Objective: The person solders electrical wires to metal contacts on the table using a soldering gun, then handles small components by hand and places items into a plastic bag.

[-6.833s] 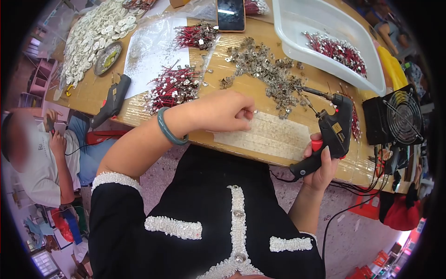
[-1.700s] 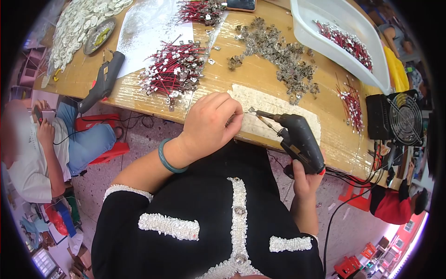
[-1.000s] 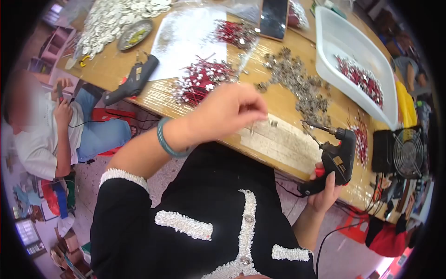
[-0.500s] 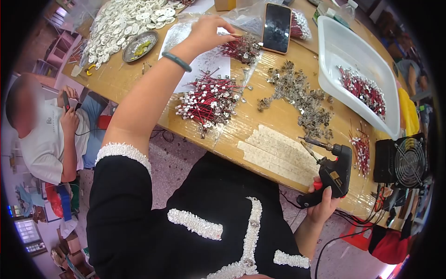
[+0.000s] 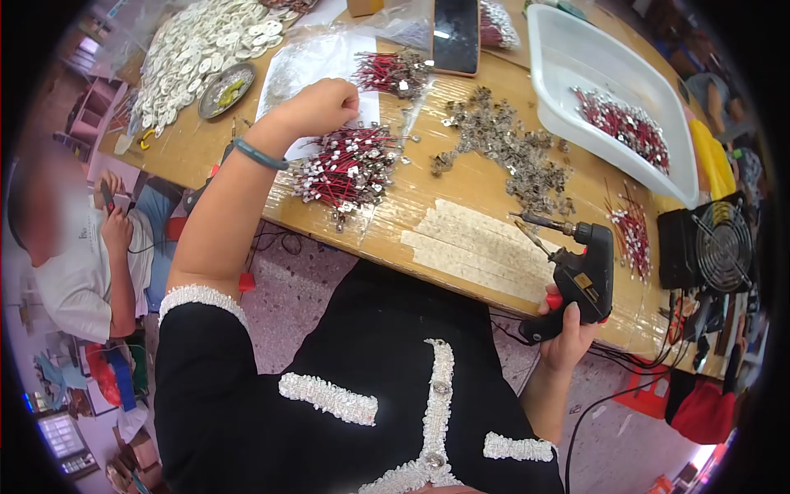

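Observation:
My left hand [image 5: 325, 107], with a green bangle on its wrist, is closed just above a pile of short red wires with white and metal ends [image 5: 346, 169]. Whether its curled fingers hold anything is hidden. A second pile of red wires [image 5: 387, 72] lies just beyond it on white paper. At the table's front edge my right hand [image 5: 568, 342] grips a black soldering gun [image 5: 586, 284], its tip pointing left over beige strips [image 5: 473, 247] on the tabletop. Small metal clips [image 5: 510, 144] are scattered behind the strips.
A white plastic tub [image 5: 539, 49] with red wires stands at the back right. Loose wires [image 5: 630, 230] lie near a black fan [image 5: 722, 247]. A phone [image 5: 455, 37], white oval pieces [image 5: 206, 49] and a small dish [image 5: 226, 92] are farther back. Another person [image 5: 78, 247] sits at left.
My left hand has come back from the far wire pile towards the near one, its fingers now curled. The right hand keeps its grip on the soldering gun. The view has shifted slightly.

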Tool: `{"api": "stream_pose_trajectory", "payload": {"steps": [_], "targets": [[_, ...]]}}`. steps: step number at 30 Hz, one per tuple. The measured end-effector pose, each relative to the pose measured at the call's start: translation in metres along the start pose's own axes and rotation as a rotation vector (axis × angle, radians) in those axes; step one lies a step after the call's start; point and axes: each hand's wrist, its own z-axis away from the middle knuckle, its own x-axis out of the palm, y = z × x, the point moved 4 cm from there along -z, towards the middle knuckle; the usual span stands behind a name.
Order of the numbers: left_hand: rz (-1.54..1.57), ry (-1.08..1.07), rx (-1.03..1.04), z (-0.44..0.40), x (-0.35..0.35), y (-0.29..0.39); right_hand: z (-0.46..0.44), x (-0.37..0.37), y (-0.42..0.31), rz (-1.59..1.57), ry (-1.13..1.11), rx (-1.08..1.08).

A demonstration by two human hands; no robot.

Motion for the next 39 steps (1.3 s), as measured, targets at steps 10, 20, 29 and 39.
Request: {"api": "stream_pose_trajectory", "payload": {"steps": [10,20,29,39], "targets": [[0.244,-0.104,0.383,0.011,0.011,0.136,-0.003,-0.004,0.0,-0.108,0.007,-0.016],[0.627,-0.122,0.412,-0.031,0.011,0.176,-0.002,-0.001,-0.001,-0.127,0.012,-0.065],[0.275,-0.174,0.303,-0.032,0.031,0.156,-0.002,0.0,-0.004,-0.122,0.004,-0.061],[0.31,-0.143,0.456,0.01,0.028,0.205,-0.002,0.0,-0.005,-0.159,0.007,-0.063]]}}
